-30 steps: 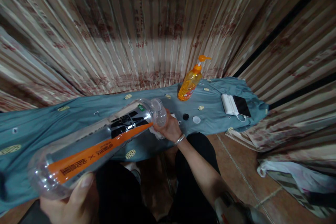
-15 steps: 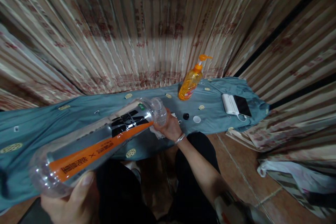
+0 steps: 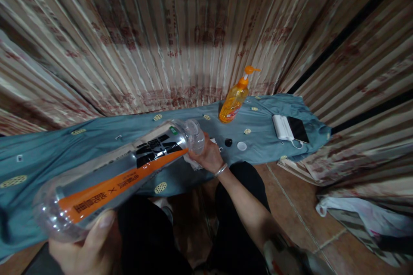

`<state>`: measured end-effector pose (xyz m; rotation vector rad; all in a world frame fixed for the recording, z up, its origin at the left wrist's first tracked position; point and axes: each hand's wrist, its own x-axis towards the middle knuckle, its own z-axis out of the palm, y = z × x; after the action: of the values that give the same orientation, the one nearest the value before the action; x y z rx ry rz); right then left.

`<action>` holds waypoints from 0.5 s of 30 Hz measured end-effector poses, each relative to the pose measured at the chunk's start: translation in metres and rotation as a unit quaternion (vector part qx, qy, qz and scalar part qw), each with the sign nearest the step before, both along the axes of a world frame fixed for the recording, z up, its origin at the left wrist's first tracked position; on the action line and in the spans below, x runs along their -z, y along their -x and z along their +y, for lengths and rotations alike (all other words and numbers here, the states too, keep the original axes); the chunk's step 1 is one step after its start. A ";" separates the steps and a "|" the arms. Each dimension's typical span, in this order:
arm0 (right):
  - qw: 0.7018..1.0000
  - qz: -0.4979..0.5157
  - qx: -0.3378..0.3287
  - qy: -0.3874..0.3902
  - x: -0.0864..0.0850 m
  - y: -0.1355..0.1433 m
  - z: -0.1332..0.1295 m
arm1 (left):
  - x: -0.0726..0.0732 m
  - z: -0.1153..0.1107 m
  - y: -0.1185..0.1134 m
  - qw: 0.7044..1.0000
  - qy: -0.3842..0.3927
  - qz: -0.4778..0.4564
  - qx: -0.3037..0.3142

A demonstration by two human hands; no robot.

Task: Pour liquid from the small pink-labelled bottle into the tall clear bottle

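A large clear plastic bottle (image 3: 161, 148) with a silver, black and orange label lies tilted across my view, its base toward me at the lower left. My left hand (image 3: 85, 247) grips the base end from below, thumb along the side. At the neck end, my right hand (image 3: 211, 157) is closed round the bottle; its fingertips are partly hidden behind the plastic. Something white and crumpled, like a tissue (image 3: 193, 164), shows just beneath the right hand. Close to that hand, a small black cap (image 3: 228, 142) and a white cap (image 3: 241, 146) rest on the cloth.
A blue-green patterned cloth (image 3: 180, 182) covers the long narrow surface. An orange pump bottle (image 3: 232, 105) stands at its back. Farther right lie a white power bank (image 3: 281, 129) and a dark-screened phone (image 3: 298, 129). Pleated curtains (image 3: 193, 30) hang behind and to the right.
The bottle's base end and my left hand have shifted very slightly to the left. My right hand looks unmoved at the neck.
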<state>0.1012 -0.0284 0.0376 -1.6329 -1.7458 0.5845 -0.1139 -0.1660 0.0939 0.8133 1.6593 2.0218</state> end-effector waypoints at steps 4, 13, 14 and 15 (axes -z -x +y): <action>1.000 -0.001 -0.007 -0.003 0.001 -0.001 0.000 | -0.002 0.000 -0.002 1.000 -0.014 0.007 0.004; 1.000 -0.001 -0.003 -0.005 0.003 0.000 0.001 | 0.001 0.000 -0.001 1.000 -0.025 -0.013 0.008; 1.000 0.000 -0.001 -0.003 0.003 0.000 0.001 | 0.002 0.000 0.000 1.000 -0.022 -0.015 0.010; 1.000 0.001 0.001 -0.001 0.003 0.000 0.001 | 0.003 0.000 0.001 1.000 -0.020 -0.013 0.012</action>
<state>0.1011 -0.0273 0.0346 -1.6313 -1.7427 0.5835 -0.1147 -0.1661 0.0910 0.8131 1.5908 2.0472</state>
